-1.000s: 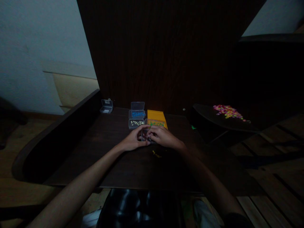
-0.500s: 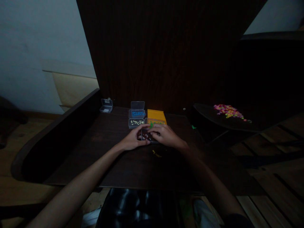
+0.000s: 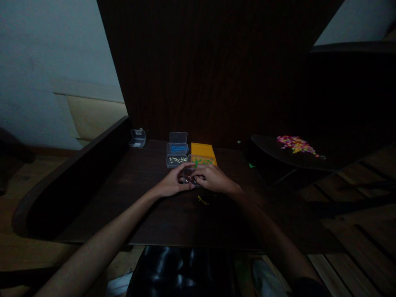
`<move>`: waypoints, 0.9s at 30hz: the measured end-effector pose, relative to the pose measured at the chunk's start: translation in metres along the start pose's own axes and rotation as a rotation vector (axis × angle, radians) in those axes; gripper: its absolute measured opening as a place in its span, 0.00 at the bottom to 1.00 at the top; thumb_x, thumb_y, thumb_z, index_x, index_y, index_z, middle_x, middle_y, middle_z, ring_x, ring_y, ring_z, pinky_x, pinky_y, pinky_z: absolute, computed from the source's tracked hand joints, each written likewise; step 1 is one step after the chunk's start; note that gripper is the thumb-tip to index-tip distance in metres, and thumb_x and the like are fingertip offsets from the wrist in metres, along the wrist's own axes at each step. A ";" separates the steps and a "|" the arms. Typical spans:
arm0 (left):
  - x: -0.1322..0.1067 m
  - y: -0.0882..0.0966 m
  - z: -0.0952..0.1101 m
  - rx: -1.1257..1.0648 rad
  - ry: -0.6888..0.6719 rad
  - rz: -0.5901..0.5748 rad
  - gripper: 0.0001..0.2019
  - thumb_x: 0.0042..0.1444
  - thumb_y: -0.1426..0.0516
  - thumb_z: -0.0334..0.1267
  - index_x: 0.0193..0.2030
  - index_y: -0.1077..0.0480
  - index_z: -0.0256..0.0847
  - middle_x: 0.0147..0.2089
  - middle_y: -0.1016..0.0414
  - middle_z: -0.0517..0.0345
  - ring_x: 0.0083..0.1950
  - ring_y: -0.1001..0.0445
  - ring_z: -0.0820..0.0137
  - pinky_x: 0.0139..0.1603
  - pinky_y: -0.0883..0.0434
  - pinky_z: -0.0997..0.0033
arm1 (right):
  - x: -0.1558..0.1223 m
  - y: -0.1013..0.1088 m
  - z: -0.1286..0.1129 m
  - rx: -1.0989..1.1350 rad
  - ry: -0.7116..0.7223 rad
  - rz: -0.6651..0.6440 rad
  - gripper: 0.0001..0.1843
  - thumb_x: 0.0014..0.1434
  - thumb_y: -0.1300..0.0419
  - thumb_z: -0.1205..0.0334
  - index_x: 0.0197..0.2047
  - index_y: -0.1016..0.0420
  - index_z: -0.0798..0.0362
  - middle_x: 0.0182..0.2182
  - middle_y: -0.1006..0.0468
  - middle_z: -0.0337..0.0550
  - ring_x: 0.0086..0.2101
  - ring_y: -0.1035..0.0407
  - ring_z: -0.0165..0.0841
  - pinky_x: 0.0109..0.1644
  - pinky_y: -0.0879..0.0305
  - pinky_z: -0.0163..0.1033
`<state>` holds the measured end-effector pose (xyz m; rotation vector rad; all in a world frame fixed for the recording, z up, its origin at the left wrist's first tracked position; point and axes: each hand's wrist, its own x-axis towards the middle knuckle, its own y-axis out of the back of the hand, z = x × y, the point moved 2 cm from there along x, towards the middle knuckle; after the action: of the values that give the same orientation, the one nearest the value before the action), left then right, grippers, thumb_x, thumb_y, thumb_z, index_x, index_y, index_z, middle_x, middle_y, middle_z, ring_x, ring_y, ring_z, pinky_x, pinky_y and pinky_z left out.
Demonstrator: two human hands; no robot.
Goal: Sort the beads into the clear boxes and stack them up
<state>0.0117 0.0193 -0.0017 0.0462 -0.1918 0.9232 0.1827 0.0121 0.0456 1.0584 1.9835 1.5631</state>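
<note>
Your left hand (image 3: 171, 182) grips the left end of a clear, rectangular plastic box (image 3: 185, 175), thumb and fingers parted around its walls. It is over the dark, smooth wooden tabletop (image 3: 161, 218), just near of the pale bits (image 3: 177, 160). Your right hand (image 3: 213, 178) curls into it, hiding its right side; whether those fingertips pinch anything, I cannot tell. Dimness blurs the tiny pieces (image 3: 188, 180) inside.

Dark wooden desk (image 3: 173, 225): clear boxes (image 3: 177, 161), yellow panel (image 3: 201, 149), scattered yellow bits (image 3: 203, 201)

Left hand (image 3: 171, 182) cupped; right fingers (image 3: 202, 172) seemingly curled
</note>
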 end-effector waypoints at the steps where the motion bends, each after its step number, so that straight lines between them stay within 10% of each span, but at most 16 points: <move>1: 0.000 0.000 0.000 0.000 0.000 -0.001 0.34 0.45 0.33 0.31 0.60 0.39 0.41 0.57 0.32 0.46 0.56 0.29 0.60 0.58 0.32 0.52 | 0.000 0.000 0.000 -0.004 0.002 -0.002 0.14 0.60 0.44 0.68 0.45 0.19 0.53 0.40 0.21 0.46 0.39 0.29 0.34 0.44 0.37 0.37; 27: 0.000 -0.001 0.002 0.019 0.015 -0.011 0.34 0.46 0.34 0.31 0.60 0.40 0.40 0.59 0.32 0.45 0.56 0.29 0.61 0.57 0.31 0.56 | 0.004 -0.004 -0.004 -0.188 -0.018 -0.108 0.13 0.65 0.47 0.64 0.44 0.22 0.53 0.45 0.21 0.47 0.42 0.28 0.35 0.45 0.39 0.38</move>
<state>0.0122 0.0180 0.0007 0.0578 -0.1685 0.9141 0.1758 0.0122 0.0432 0.8737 1.8091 1.6380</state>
